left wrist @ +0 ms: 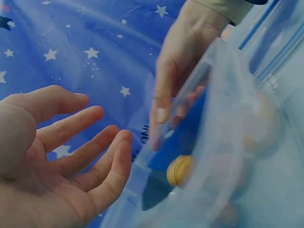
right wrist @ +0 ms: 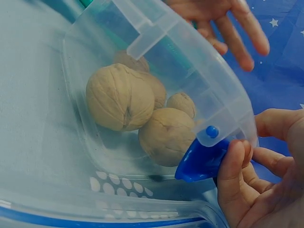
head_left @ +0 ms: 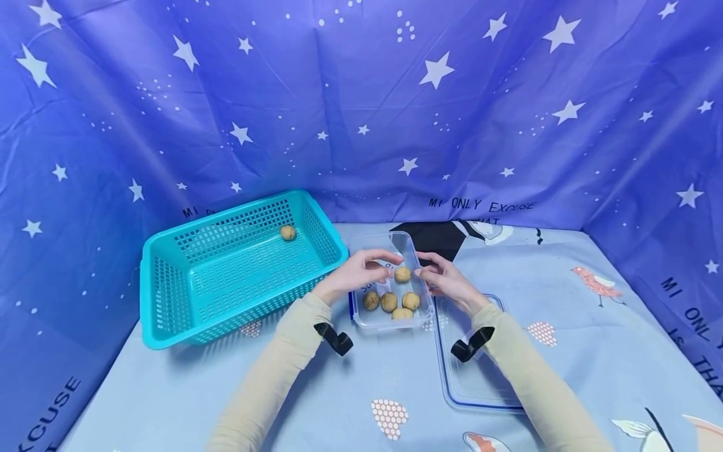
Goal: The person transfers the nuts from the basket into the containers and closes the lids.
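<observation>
A clear plastic food container (head_left: 384, 327) with blue side clips holds several walnuts (head_left: 403, 274) on its bottom. My right hand (head_left: 449, 282) is at the container's right side. Seen in the right wrist view, its thumb and fingers grip the side by the blue clip (right wrist: 202, 160). Over the opposite side hovers my left hand (head_left: 361, 270). Its fingers are loosely bent with nothing between them, as the left wrist view shows. One walnut (head_left: 288, 233) lies in the far right corner of a turquoise basket (head_left: 169, 289).
The container's clear lid (head_left: 480, 402), with a blue seal, lies flat under my right forearm. The basket stands to the left, close to the container. A blue star-printed curtain (head_left: 361, 94) encloses the back and sides of the cloth-covered table (head_left: 316, 402).
</observation>
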`<state>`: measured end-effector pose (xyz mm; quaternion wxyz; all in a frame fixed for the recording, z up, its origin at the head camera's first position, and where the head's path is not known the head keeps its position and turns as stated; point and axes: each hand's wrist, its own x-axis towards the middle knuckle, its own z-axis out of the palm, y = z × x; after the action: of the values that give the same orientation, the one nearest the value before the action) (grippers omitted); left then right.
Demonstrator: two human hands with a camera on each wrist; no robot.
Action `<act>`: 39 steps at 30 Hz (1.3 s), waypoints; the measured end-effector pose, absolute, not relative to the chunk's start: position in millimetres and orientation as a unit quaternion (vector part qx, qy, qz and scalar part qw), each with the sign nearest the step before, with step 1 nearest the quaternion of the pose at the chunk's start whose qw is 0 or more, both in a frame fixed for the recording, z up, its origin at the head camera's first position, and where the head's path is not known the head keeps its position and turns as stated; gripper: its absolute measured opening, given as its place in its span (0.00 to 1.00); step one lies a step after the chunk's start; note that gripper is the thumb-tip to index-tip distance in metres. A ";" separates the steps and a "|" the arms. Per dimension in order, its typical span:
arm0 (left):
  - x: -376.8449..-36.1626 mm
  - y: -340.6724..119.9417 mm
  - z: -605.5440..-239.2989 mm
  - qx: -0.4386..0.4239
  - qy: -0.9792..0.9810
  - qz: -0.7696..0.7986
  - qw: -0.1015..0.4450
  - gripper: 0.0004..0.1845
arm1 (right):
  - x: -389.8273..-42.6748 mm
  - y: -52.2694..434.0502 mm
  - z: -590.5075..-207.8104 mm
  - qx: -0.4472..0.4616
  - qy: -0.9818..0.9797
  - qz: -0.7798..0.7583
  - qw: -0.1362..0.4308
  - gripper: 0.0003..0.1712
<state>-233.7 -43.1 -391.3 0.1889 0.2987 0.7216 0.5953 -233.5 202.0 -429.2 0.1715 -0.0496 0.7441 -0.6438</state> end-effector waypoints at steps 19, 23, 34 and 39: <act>-246.6 -93.8 -347.8 0.272 0.760 0.571 0.150 0.18 | -233.7 202.2 -430.4 -0.060 0.750 -0.638 0.166 0.33; -249.0 -106.2 -339.2 0.264 0.763 0.570 0.151 0.17 | -233.5 201.6 -430.3 -0.057 0.750 -0.638 0.166 0.33; -260.7 -136.5 -319.6 0.252 0.767 0.576 0.127 0.18 | -233.2 201.1 -429.1 -0.057 0.757 -0.629 0.167 0.33; -265.9 -148.9 -318.7 0.248 0.770 0.576 0.116 0.19 | -233.5 201.0 -431.0 -0.058 0.755 -0.631 0.165 0.33</act>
<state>-265.9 -148.9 -318.7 0.1161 0.2477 0.7701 0.5763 -233.5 201.0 -431.0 0.1653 -0.0577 0.7554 -0.6314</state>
